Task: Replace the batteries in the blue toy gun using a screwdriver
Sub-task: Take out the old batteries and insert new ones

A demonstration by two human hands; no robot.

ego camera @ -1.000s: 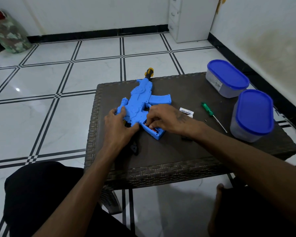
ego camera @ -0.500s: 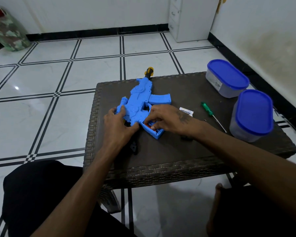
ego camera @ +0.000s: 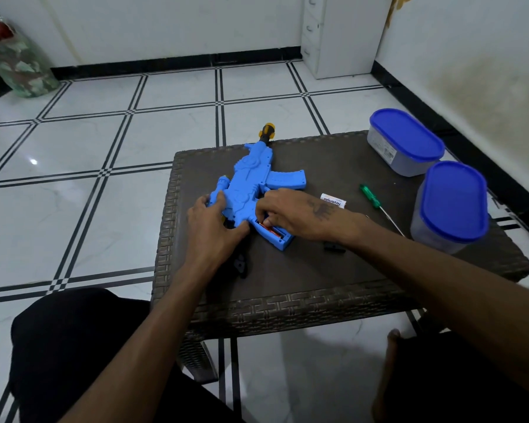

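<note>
Both hands at the blue toy gun on the brown woven table.

The gun lies flat on the left half of the table, its orange muzzle poking past the far edge. The left hand presses on the gun's near-left side, fingers curled over its body. The right hand reaches in from the right, fingertips pinching an orange battery in the open compartment at the gun's butt. A green screwdriver and a white battery lie to the right, apart from the gun. Two blue-lidded tubs crowd the right edge — bare tabletop runs along the near edge.
</note>
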